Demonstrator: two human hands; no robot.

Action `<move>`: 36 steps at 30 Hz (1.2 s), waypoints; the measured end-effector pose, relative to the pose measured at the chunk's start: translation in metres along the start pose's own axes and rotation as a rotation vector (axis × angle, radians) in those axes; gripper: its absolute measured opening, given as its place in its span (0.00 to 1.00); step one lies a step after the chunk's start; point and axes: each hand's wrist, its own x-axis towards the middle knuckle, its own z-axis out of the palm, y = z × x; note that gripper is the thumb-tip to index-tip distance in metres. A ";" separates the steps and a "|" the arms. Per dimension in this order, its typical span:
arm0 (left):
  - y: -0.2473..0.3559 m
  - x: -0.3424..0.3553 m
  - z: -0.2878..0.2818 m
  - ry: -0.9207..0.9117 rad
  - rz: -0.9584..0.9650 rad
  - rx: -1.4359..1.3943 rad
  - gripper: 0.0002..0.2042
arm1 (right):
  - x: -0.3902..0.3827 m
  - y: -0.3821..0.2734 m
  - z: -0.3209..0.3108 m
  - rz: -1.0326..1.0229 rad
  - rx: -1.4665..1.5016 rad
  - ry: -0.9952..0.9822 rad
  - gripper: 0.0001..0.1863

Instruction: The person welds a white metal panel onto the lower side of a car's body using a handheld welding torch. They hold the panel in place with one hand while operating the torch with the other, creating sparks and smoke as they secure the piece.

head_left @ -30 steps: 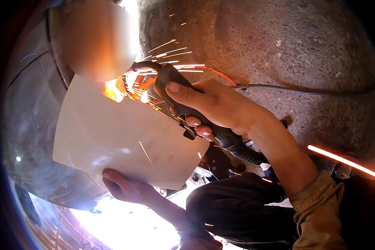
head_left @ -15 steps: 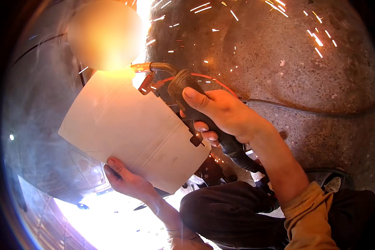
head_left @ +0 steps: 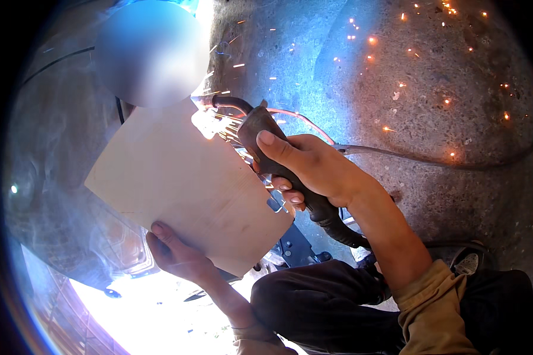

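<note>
My right hand point(head_left: 306, 171) is wrapped round a black welding torch point(head_left: 260, 130), its curved neck reaching left to a bright arc with sparks. My left hand point(head_left: 177, 251) grips a pale, flat sheet, perhaps cardboard point(head_left: 172, 171), by its lower left edge, thumb on top. The sheet lies between the torch and a grey curved panel point(head_left: 53, 177). A small metal bracket point(head_left: 275, 202) shows at the sheet's right edge, under my fingers. A blurred round patch hides what is above the sheet, and glare hides the torch tip.
Stained concrete floor point(head_left: 432, 77) fills the right, crossed by a dark cable point(head_left: 456, 165) and a thinner reddish cable point(head_left: 302, 118). Glowing sparks are scattered there. My dark-trousered legs are below, beside a dark metal part point(head_left: 296, 242). Thin smoke and bright glare are at the left.
My left hand and the sheet's lower edge have risen slightly, and my right hand with the torch sits a little lower and further right. The orange glow has turned blue-white.
</note>
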 end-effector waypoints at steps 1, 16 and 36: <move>-0.001 0.001 0.000 -0.009 0.004 0.012 0.25 | -0.003 -0.003 0.001 0.002 -0.004 0.010 0.30; 0.013 -0.001 -0.006 0.173 -0.051 -0.046 0.27 | -0.007 -0.002 -0.005 -0.009 0.048 -0.007 0.32; -0.020 0.002 0.001 -0.366 0.163 0.274 0.20 | 0.003 -0.010 -0.045 -0.192 -0.442 0.497 0.33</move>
